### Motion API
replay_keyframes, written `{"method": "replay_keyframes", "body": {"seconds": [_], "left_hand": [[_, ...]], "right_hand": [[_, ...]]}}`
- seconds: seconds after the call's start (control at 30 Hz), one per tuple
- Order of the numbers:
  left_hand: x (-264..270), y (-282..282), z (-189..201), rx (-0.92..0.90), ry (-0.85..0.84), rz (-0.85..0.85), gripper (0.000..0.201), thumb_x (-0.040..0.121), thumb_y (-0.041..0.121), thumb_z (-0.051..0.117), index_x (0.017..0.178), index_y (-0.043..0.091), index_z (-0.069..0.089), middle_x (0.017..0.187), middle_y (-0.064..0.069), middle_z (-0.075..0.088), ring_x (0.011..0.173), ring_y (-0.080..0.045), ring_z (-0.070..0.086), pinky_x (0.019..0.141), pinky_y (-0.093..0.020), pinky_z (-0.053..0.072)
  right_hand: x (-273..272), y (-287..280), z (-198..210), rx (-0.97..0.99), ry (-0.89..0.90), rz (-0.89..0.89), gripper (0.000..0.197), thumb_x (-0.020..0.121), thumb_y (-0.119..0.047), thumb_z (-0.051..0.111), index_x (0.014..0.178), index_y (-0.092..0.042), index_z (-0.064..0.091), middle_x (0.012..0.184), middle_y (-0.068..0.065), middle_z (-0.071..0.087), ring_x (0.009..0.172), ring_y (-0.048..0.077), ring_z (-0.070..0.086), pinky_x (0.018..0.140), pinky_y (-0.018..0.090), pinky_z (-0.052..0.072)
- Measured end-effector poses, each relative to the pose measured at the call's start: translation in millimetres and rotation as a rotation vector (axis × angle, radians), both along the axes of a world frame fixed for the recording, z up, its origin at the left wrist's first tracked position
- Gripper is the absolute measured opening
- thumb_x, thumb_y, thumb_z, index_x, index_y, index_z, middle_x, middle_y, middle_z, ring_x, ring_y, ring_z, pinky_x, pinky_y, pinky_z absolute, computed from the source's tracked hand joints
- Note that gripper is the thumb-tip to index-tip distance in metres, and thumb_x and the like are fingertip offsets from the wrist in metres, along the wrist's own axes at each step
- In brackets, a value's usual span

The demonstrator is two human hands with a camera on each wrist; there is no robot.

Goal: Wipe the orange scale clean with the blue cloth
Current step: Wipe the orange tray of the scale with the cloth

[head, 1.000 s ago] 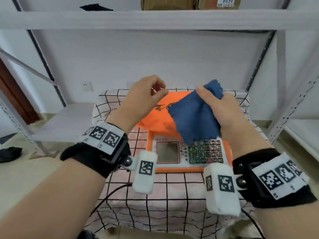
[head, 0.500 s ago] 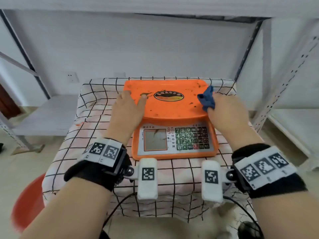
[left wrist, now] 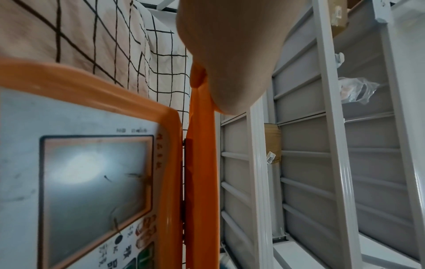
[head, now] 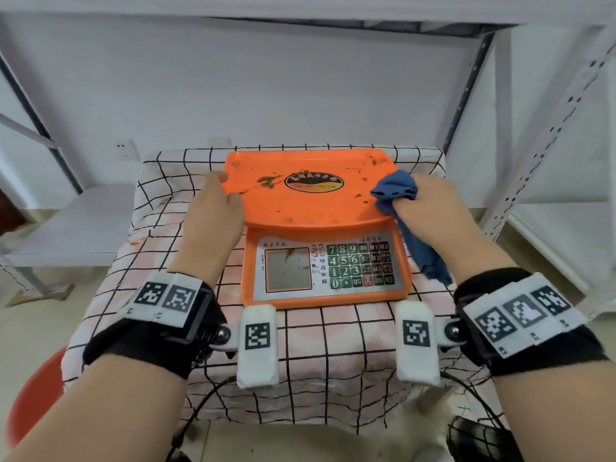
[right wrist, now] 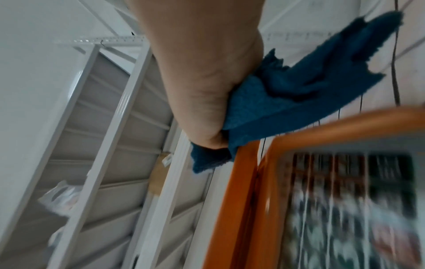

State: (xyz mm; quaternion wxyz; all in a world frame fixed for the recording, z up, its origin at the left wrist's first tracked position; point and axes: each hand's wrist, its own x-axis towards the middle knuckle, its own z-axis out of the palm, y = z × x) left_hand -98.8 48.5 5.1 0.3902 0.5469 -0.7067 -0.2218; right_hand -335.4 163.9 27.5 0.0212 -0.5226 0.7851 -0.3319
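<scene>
The orange scale [head: 306, 208] stands on a checked tablecloth, its weighing pan speckled with dark stains and its keypad panel facing me. My left hand [head: 213, 205] lies with straight fingers against the pan's left rim, thumb on top of it; the left wrist view shows the palm [left wrist: 230, 54] over the pan's edge [left wrist: 200, 182]. My right hand [head: 430, 201] grips the bunched blue cloth [head: 395, 190] at the pan's right rim, with a tail of cloth hanging down beside the keypad. In the blurred right wrist view the cloth [right wrist: 287, 94] sticks out of the fist [right wrist: 202, 72].
The tablecloth [head: 166, 201] covers a small table. Grey shelf uprights [head: 546, 128] stand close on the right and a low grey shelf [head: 66, 225] on the left. A red stool [head: 30, 405] and black cables [head: 206, 401] lie below the table's front.
Both hands came down from in front of me onto the scale. The left hand slid from the pan's surface to its left rim; more of the cloth now hangs loose from the right hand.
</scene>
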Motion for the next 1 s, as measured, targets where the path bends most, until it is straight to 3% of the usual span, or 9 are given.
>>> {"method": "replay_keyframes", "body": {"seconds": [0.1, 0.2, 0.33, 0.43, 0.6, 0.67, 0.73, 0.87, 1.0], "left_hand": [[5.4, -4.7, -1.1, 0.0, 0.026, 0.011, 0.042, 0.092, 0.007, 0.037, 0.133, 0.008, 0.044, 0.128, -0.012, 0.057, 0.116, -0.027, 0.051, 0.087, -0.031, 0.038], [5.4, -6.6, 1.7, 0.018, 0.036, 0.008, 0.042, 0.091, 0.009, 0.038, 0.133, 0.01, 0.045, 0.117, -0.006, 0.058, 0.105, -0.025, 0.054, 0.083, -0.029, 0.039], [-0.6, -7.4, 6.5, 0.053, 0.002, -0.009, 0.041, 0.092, 0.017, 0.04, 0.133, 0.013, 0.043, 0.098, -0.001, 0.05, 0.094, -0.025, 0.055, 0.079, -0.033, 0.04], [-4.0, -11.4, 7.5, 0.063, -0.016, -0.008, 0.04, 0.093, 0.018, 0.042, 0.133, 0.014, 0.042, 0.101, -0.002, 0.047, 0.092, -0.022, 0.048, 0.078, -0.03, 0.037], [-5.1, -21.1, 10.8, 0.082, 0.078, -0.016, 0.038, 0.091, 0.02, 0.044, 0.128, 0.015, 0.047, 0.115, -0.008, 0.055, 0.102, -0.03, 0.059, 0.091, -0.041, 0.047], [-6.1, -21.8, 11.1, 0.08, 0.069, -0.012, 0.037, 0.092, 0.021, 0.043, 0.128, 0.016, 0.047, 0.108, -0.005, 0.054, 0.098, -0.028, 0.058, 0.086, -0.038, 0.047], [-6.7, -21.6, 11.1, 0.08, 0.046, -0.009, 0.035, 0.093, 0.021, 0.042, 0.128, 0.016, 0.047, 0.104, -0.002, 0.051, 0.093, -0.025, 0.055, 0.077, -0.034, 0.043], [-5.5, -20.0, 12.0, 0.09, 0.072, -0.026, 0.035, 0.093, 0.022, 0.041, 0.128, 0.016, 0.046, 0.103, -0.002, 0.052, 0.092, -0.029, 0.06, 0.078, -0.038, 0.045], [-2.4, -18.8, 10.8, 0.092, 0.097, -0.062, 0.034, 0.092, 0.019, 0.04, 0.125, 0.015, 0.047, 0.097, -0.003, 0.056, 0.089, -0.031, 0.064, 0.082, -0.043, 0.05]], "right_hand": [[-16.6, 0.2, 0.6, 0.025, 0.066, -0.135, 0.006, 0.084, -0.017, 0.053, 0.081, -0.02, 0.058, 0.084, 0.007, 0.061, 0.078, 0.026, 0.053, 0.064, 0.031, 0.038], [-4.8, -7.9, -0.8, 0.088, 0.172, -0.202, 0.019, 0.084, -0.019, 0.054, 0.1, -0.014, 0.061, 0.098, 0.01, 0.063, 0.093, 0.033, 0.058, 0.072, 0.035, 0.044], [22.3, -23.6, 1.0, 0.185, 0.374, -0.19, 0.023, 0.088, -0.024, 0.045, 0.099, -0.012, 0.06, 0.105, 0.014, 0.064, 0.106, 0.034, 0.055, 0.093, 0.04, 0.033], [16.9, -24.6, 13.0, 0.171, 0.205, -0.2, 0.02, 0.092, -0.024, 0.035, 0.094, -0.019, 0.054, 0.105, 0.011, 0.061, 0.109, 0.031, 0.052, 0.102, 0.042, 0.024], [1.9, -28.2, 17.8, 0.148, 0.088, -0.21, 0.027, 0.093, -0.02, 0.036, 0.111, -0.009, 0.052, 0.111, 0.015, 0.06, 0.108, 0.032, 0.052, 0.09, 0.038, 0.033], [14.3, -32.8, 13.7, 0.112, -0.002, -0.035, 0.017, 0.092, -0.02, 0.04, 0.1, -0.01, 0.05, 0.093, 0.008, 0.057, 0.09, 0.028, 0.053, 0.068, 0.033, 0.035], [28.1, -34.4, 11.4, 0.094, -0.103, 0.124, 0.008, 0.092, -0.02, 0.041, 0.091, -0.014, 0.046, 0.077, 0.0, 0.05, 0.073, 0.021, 0.047, 0.057, 0.031, 0.031], [25.4, -32.9, 14.6, 0.13, -0.052, 0.132, 0.007, 0.095, -0.016, 0.039, 0.098, -0.013, 0.044, 0.083, 0.002, 0.049, 0.078, 0.021, 0.045, 0.055, 0.028, 0.029], [-0.3, -29.4, 18.7, 0.132, -0.013, -0.059, 0.024, 0.094, -0.013, 0.038, 0.115, -0.005, 0.046, 0.109, 0.016, 0.056, 0.097, 0.029, 0.051, 0.071, 0.029, 0.031]]}}
